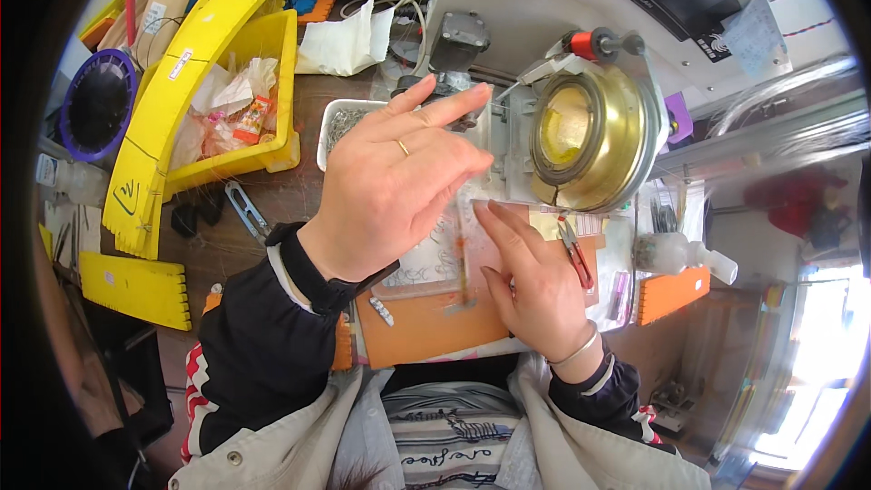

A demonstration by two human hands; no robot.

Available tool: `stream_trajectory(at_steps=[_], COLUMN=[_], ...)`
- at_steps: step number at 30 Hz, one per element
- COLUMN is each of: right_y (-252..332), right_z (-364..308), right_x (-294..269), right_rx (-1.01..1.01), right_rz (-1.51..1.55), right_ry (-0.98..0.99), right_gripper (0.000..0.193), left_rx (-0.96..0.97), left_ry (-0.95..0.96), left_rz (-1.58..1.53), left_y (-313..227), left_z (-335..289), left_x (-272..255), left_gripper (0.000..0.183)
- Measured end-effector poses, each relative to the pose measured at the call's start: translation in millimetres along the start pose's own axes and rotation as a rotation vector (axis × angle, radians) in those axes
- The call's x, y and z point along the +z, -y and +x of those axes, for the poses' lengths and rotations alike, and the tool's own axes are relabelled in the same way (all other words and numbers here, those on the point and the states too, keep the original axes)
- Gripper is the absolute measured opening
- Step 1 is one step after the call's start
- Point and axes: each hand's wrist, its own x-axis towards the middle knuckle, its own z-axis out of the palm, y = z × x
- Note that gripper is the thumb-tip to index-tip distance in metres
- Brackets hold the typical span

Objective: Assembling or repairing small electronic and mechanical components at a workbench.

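My left hand [399, 180] hangs over the work spot, a ring on one finger. Its index finger and thumb come together in a pinch, the other fingers stretched out; anything between the tips is too small to make out. Lower and to the right, my right hand [543, 295] has its fingers extended and its thumb apart, with nothing visible in it. The fingertips lie near a clear strip on a pale tray [417, 279] with small thin wire-like pieces. Beyond the hands stands a machine with a round brass-coloured drum [626, 132]. Red-handled thread snips [577, 254] lie beside my right hand.
An orange-brown board [435, 331] lies at the table's near edge. To the left are a yellow bin [288, 100] of wrappers, a long yellow notched strip [186, 68] and blue snips [245, 210]. A white dish [334, 118] holds small metal pieces. A plastic bottle [660, 254] lies right.
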Motion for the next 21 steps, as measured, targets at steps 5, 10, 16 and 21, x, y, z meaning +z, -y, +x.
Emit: stream_trajectory(at_steps=[5, 10, 16, 21], right_y=[-25.8, -53.0, -59.4, -52.9], right_z=[-41.6, -81.1, -83.4, -84.0], right_x=[-18.1, 2.0, 9.6, 6.0], right_rx=[0.028, 0.115, 0.209, 0.204], right_rz=[-0.029, -0.081, -0.191, -0.204], right_ry=[-0.104, -0.127, -0.044, 0.028], right_gripper=[0.062, 0.078, 0.085, 0.088], left_rx=[0.021, 0.046, 0.048, 0.005], left_ry=[-0.028, -0.021, -0.048, 0.004], left_rz=[0.048, 0.11, 0.112, 0.087], left_y=[-0.7, -0.6, 0.5, -7.2], left_z=[-0.7, -2.1, 3.5, 4.4], left_x=[0.2, 1.6, -0.6, -1.1], left_gripper=[0.012, 0.014, 0.013, 0.012])
